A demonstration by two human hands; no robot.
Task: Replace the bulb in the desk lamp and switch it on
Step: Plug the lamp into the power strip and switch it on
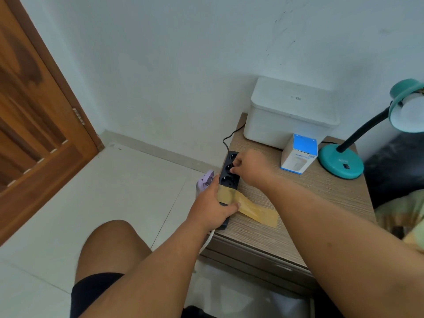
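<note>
Left hand (212,206) clamps the black power strip (227,180) flat to the tabletop (321,191) so it won't slide, right hand (249,167) just beyond pinches something at a socket, likely the plug, while the teal desk lamp (341,160) waits, bulb fitted, far right.

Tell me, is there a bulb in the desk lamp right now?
Yes. A white bulb sits inside the lamp's teal shade at the right edge of the view. It looks unlit, though that is hard to tell for sure.
</note>
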